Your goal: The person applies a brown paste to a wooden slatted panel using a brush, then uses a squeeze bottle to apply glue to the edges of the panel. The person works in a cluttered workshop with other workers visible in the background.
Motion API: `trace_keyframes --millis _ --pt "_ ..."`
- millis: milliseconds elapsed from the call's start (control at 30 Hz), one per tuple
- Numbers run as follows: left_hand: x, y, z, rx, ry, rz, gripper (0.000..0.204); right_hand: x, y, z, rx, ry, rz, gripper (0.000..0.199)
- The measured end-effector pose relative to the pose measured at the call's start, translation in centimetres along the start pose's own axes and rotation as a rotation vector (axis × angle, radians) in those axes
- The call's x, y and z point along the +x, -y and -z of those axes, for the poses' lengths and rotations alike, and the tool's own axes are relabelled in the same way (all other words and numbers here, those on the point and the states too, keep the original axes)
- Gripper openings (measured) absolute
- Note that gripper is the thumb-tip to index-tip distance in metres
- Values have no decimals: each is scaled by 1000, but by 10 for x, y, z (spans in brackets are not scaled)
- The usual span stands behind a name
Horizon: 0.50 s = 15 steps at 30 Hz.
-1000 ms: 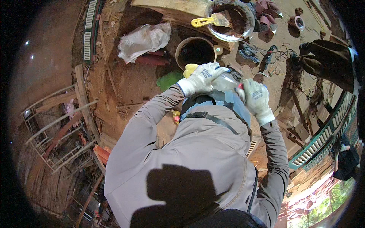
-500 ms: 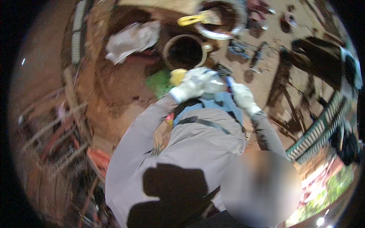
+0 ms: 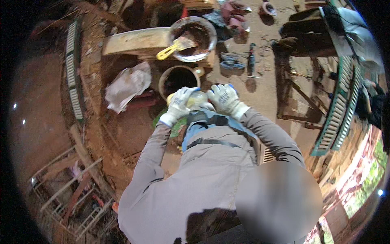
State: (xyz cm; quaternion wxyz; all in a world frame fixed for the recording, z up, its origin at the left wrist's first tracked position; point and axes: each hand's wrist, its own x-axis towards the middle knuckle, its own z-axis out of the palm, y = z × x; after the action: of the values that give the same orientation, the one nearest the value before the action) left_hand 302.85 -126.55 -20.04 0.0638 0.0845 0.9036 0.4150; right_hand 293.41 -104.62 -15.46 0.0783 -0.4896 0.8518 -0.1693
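Gloved hands met over a small bottle (image 3: 198, 99), and that was where everything centred. It was a pale, clear plastic bottle with something yellowish at its left end, and it lay nearly level, its long axis running left to right between the two palms, just in front of the person's chest. The left hand (image 3: 180, 105), in a white work glove, was wrapped around the left end, fingers curled over the top. The right hand (image 3: 223, 98), gloved the same, was closed on the right end, where a bit of blue showed at the fingers; whether that was a cap I could not tell. Both hands were equally close, since both were already on it.

Directly beyond the bottle, away from the body, stood a round dark pot (image 3: 177, 79), its mouth open upward, just past the left hand's knuckles. Farther on sat a metal basin (image 3: 194, 38) on a plank, with a yellow-handled brush (image 3: 175, 46) resting across its rim. A crumpled white sack (image 3: 128, 86) lay on the dirt to the left of the pot. A green metal frame (image 3: 338, 106) stood well off to the right.
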Motion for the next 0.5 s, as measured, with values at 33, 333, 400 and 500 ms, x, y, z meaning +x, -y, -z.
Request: trace_keyframes --millis 33,333,400,500 --pt "-4 3 5 39 70 11 74 -2 2 -4 33 88 14 48" --pt "-16 50 -28 366 -92 -46 72 1 16 -87 438 486 -664 50" --pt "-27 71 -38 408 -63 -39 61 4 32 -53 296 426 -457 35" --pt "-47 142 -62 382 -142 -40 86 -3 34 -37 274 374 -412 42"
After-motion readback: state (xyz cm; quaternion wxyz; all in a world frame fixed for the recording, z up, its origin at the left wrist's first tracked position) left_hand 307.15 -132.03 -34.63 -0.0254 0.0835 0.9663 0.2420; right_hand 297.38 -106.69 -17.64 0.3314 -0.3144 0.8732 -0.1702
